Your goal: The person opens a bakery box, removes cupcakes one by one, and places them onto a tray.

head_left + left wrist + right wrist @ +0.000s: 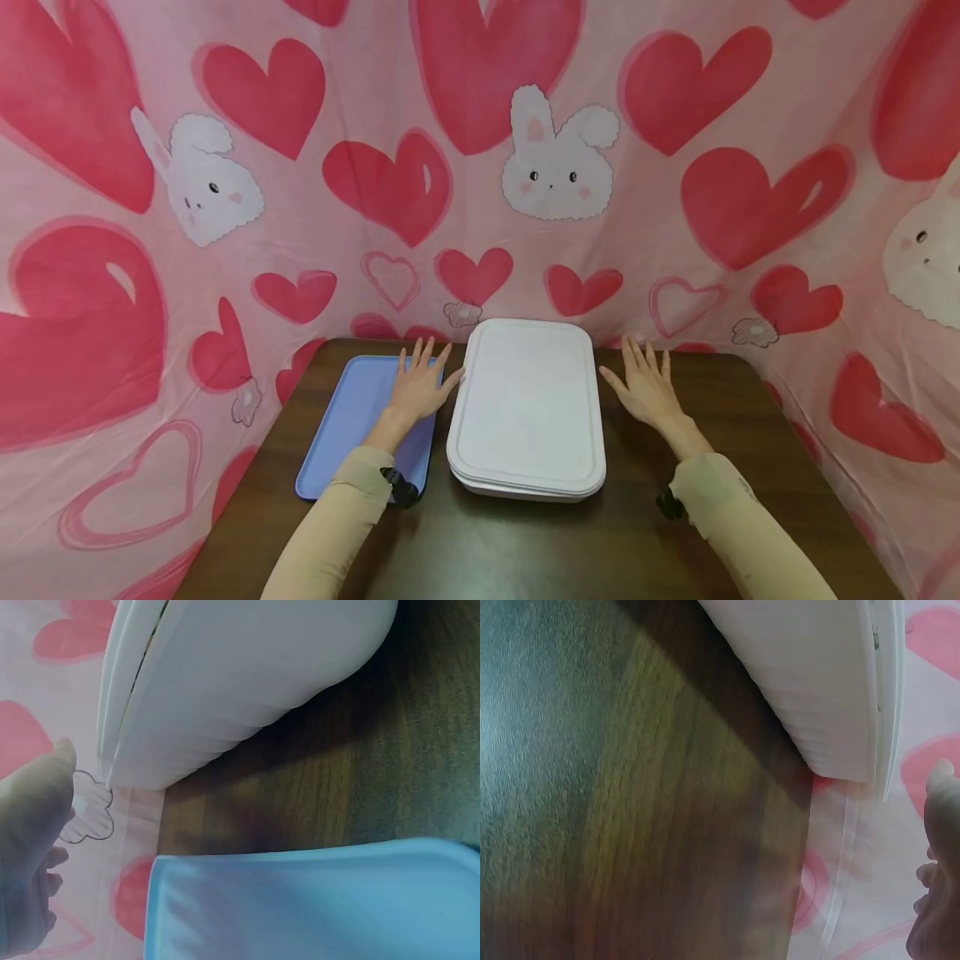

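Note:
A white lidded plastic box [527, 408] stands in the middle of the table, its lid on; a thin gap shows under the lid's rim in the left wrist view. My left hand [417, 388], fingers spread, is over the blue tray [330, 450] on the box's left, its thumb near the box's edge. On the other side my right hand [647, 392] is held with fingers spread, a little apart from the box. Neither hand holds anything. What the box contains is hidden. Both wrist views show the box's ribbed side wall [247, 682].
The dark wooden table [480, 550] carries the box and tray. A pink cloth [465, 225] with red hearts and white rabbits hangs behind and at both sides, close to the table's far edge.

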Demonstrator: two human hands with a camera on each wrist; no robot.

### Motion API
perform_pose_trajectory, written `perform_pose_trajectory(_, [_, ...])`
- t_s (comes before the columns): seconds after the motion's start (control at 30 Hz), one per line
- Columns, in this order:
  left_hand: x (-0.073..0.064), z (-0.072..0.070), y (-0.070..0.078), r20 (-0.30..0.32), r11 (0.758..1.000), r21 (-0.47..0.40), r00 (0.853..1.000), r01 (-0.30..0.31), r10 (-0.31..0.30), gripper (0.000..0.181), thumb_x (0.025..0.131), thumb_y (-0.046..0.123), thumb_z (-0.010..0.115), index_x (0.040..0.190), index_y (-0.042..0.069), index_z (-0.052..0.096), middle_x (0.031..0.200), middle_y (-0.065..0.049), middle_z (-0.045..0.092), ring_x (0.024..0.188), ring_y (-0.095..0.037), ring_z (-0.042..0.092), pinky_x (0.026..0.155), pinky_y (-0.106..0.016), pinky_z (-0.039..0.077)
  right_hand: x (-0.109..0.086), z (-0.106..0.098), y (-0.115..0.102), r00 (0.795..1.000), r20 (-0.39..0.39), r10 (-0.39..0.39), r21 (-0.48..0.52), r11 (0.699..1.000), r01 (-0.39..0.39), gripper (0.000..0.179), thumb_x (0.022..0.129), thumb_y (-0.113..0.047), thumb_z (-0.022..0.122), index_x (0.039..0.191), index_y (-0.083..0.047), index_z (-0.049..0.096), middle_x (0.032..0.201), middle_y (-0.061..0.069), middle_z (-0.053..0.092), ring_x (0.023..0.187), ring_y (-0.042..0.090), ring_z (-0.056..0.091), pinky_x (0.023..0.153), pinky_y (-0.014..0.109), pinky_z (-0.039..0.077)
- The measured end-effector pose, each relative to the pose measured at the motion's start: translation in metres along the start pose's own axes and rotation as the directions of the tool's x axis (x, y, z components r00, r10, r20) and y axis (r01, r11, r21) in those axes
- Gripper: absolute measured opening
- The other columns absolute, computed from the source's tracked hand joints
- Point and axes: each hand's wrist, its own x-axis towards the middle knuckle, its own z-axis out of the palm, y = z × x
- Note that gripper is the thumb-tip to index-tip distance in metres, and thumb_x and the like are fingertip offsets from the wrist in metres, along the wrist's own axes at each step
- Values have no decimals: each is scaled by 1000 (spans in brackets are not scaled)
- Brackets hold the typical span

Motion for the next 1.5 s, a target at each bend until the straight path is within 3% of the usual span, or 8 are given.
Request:
perform_pose_trajectory(0.3, [9, 25, -13, 12, 962, -272, 1000, -17, 21, 95, 109, 74, 41, 173, 6, 30, 180, -28, 25, 169, -50, 21, 133, -75, 16, -3, 17, 3, 996, -77, -47, 119, 991, 56, 74, 113, -30, 54, 169, 10, 26, 174, 37, 29, 163, 62, 20, 131, 81, 10])
perform_pose_trajectory(0.43, [15, 38, -20, 53, 856, -517, 998, 7, 24, 104, 106, 78, 43, 172, -2, 27, 175, -33, 31, 161, -53, 35, 130, -69, 32, -2, 20, 6, 996, -83, -11, 305, 952, 36, 75, 111, -37, 55, 166, 10, 35, 161, 41, 47, 150, 60, 46, 124, 76, 33])
perform_pose_trajectory(0.6, [4, 14, -1, 175, 697, -702, 984, 147, -32, 84, 112, 51, 55, 172, -1, 26, 174, -30, 35, 160, -50, 41, 129, -62, 40, -3, 12, -7, 998, 19, 54, 451, 890, -57, 67, 110, -23, 58, 160, 16, 39, 149, 41, 59, 144, 59, 54, 123, 71, 41])
perform_pose_trajectory(0.87, [4, 10, 8, 225, 576, -795, 974, 190, -11, 69, 116, 27, 54, 168, -11, 29, 160, -36, 53, 138, -48, 66, 110, -51, 60, -5, 15, -13, 995, 59, 78, 419, 903, -95, 57, 109, -18, 61, 149, 20, 51, 137, 40, 68, 136, 57, 62, 116, 67, 50])
perform_pose_trajectory(1.0, [2, 11, 9, 226, 577, -789, 973, 209, -43, 62, 114, 23, 59, 160, -15, 42, 150, -38, 60, 122, -44, 76, 96, -44, 67, 6, 42, 12, 996, -15, 90, 424, 903, -75, 53, 107, -38, 66, 127, 11, 72, 107, 27, 80, 102, 44, 76, 89, 53, 61])
perform_pose_trajectory(1.17, [0, 10, 13, 233, 565, -787, 968, 247, -99, 59, 109, 25, 68, 152, -13, 56, 134, -33, 73, 83, -22, 80, 71, -34, 68, 30, 85, 53, 993, -63, 102, 405, 912, -68, 59, 100, -62, 72, 100, -4, 80, 72, 0, 67, 65, 16, 60, 58, 32, 46])
perform_pose_trajectory(1.33, [1, 8, 16, 248, 533, -800, 960, 277, -126, 58, 102, 23, 77, 146, -12, 62, 95, -12, 74, 61, -7, 66, 56, -27, 63, 27, 69, 29, 989, 0, 149, 403, 905, -136, 47, 97, -45, 80, 95, 2, 76, 73, 7, 68, 65, 21, 61, 59, 34, 48])
perform_pose_trajectory(1.5, [0, 4, 19, 221, 573, -783, 969, 244, -111, 50, 101, 16, 78, 140, -12, 66, 76, -2, 67, 52, -8, 65, 51, -29, 61, 32, 75, 28, 986, -7, 164, 349, 925, -151, 35, 97, -39, 76, 93, -4, 73, 75, 4, 67, 68, 22, 62, 58, 35, 48])
